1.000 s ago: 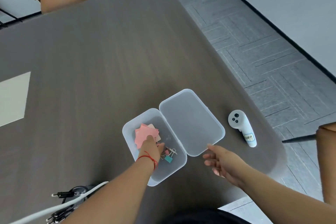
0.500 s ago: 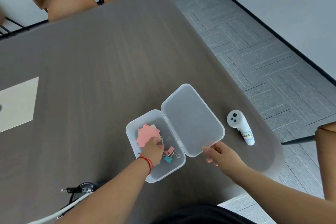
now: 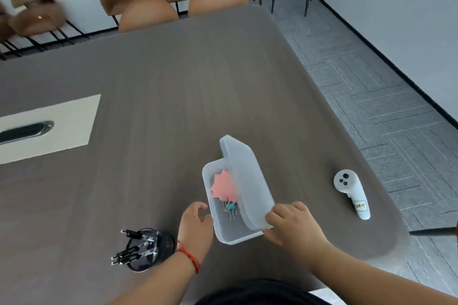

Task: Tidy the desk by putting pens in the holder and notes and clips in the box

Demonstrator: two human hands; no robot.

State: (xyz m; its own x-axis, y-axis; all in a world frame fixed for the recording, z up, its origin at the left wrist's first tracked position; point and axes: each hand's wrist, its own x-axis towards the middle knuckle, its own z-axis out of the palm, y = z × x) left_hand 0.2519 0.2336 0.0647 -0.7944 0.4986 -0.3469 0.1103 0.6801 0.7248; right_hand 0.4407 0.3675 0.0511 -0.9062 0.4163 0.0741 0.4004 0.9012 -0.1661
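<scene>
A translucent plastic box (image 3: 223, 233) sits near the table's front edge. Inside lie pink sticky notes (image 3: 222, 187) and coloured binder clips (image 3: 231, 207). The box's hinged lid (image 3: 250, 181) stands half raised over it, and my right hand (image 3: 292, 225) grips the lid's near corner. Against the box's left wall rests my left hand (image 3: 195, 225), fingers curled, a red string on its wrist. A dark mesh pen holder (image 3: 151, 250) with several black pens stands left of that hand.
A white handheld controller (image 3: 350, 192) with a label lies to the right, near the rounded table edge. A pale inset panel with a dark slot (image 3: 49, 126) is at the far left. Brown chairs (image 3: 148, 15) line the far side.
My left hand came out of the box and now rests on its left wall. My right hand took the flat-lying lid and swung it up over the box. The camera tilted up.
</scene>
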